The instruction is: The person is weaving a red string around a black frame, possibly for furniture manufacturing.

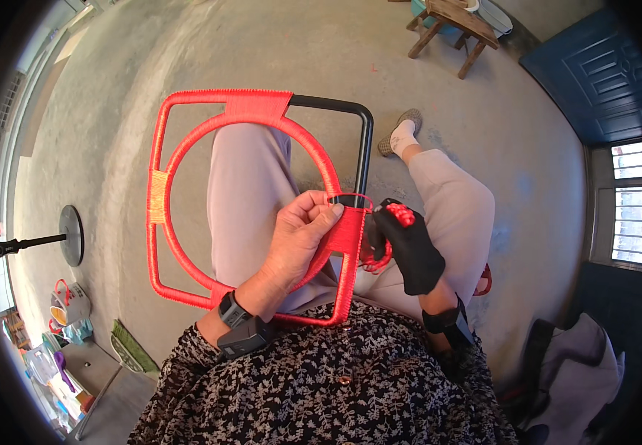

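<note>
On my lap rests a rounded square frame with a ring inside it, mostly wrapped in red cord. A short yellow-wrapped band joins ring and frame on the left. The upper right corner is bare black tube. My bare left hand pinches the frame at the right-hand joint, thumb on the red wrapping. A loop of red cord arches over the tube there. My right hand, in a black glove, is closed round a bundle of red cord, just right of the frame. Loose strands hang below it.
A wooden stool stands at the far right, near a dark blue door. On the left are a round black stand base, a bucket and a green-headed broom. A draped chair sits at the lower right.
</note>
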{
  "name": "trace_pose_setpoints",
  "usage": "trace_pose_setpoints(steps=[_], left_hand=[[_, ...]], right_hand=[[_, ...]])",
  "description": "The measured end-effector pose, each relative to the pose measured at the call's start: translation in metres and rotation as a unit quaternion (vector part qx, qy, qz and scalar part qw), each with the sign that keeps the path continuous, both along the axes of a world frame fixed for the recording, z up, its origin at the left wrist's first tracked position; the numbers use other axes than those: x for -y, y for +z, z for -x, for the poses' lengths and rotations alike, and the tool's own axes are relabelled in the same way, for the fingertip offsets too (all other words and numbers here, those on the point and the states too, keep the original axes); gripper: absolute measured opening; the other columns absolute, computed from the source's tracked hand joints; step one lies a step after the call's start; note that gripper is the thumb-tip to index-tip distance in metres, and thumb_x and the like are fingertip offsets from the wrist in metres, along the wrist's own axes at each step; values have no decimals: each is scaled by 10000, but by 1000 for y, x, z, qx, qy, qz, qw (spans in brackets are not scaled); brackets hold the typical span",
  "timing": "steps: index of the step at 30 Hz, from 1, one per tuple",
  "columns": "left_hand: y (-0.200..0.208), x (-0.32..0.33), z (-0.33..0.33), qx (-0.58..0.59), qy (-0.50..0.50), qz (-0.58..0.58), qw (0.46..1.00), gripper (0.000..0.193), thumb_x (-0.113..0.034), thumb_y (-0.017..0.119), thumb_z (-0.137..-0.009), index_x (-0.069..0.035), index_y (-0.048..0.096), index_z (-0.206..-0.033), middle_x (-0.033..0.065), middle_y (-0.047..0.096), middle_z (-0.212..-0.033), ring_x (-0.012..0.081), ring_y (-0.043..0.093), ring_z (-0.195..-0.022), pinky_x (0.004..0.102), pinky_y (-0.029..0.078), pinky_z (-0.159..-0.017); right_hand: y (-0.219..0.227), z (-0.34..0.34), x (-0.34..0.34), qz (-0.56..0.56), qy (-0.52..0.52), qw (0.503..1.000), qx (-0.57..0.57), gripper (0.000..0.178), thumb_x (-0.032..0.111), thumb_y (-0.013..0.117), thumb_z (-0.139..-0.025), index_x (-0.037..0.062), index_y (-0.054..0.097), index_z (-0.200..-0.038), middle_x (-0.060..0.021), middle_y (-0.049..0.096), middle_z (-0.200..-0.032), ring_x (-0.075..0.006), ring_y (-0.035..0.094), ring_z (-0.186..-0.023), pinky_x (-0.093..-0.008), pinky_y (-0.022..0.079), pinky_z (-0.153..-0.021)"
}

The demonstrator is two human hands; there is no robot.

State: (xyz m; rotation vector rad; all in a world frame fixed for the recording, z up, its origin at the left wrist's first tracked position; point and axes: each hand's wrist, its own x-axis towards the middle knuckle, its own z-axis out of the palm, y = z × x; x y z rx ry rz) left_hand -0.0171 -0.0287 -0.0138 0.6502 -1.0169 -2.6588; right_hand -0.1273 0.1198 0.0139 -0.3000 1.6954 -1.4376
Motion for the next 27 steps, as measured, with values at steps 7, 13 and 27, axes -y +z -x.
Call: trace_pose_setpoints(steps=[7, 13, 27], left_hand=[[-3, -2, 0, 7, 10, 29, 1000, 73, -95, 596, -956, -25, 575, -967, 37, 669, -829, 81, 638, -733, 228, 540, -677], [-5, 2, -2, 19, -1, 3, 1000, 165, -200, 583, -976, -67, 598, -879, 7, 652, -802, 70, 609, -687, 227, 525, -642], [-6, 3, -3, 67, -30, 113, 991, 115, -77, 500, -992, -17, 586, -1038, 13, 629, -903, 78, 596, -819, 240, 503, -772]], right_hand=[[37, -7, -21, -7, 90, 990, -108, 202, 182, 573, -951, 56, 544, -797, 13, 497, -619, -53, 465, -537, -255, 377, -495], [17, 30, -51, -117, -81, 971, -194, 146, 51, 641, -880, 9, 608, -1016, -30, 600, -776, -111, 588, -714, -269, 490, -647], [-55, 9, 23, 38, 103, 982, -157, 537, 193, 712, -814, 24, 510, -1282, -145, 675, -996, -202, 654, -938, -339, 526, -799]])
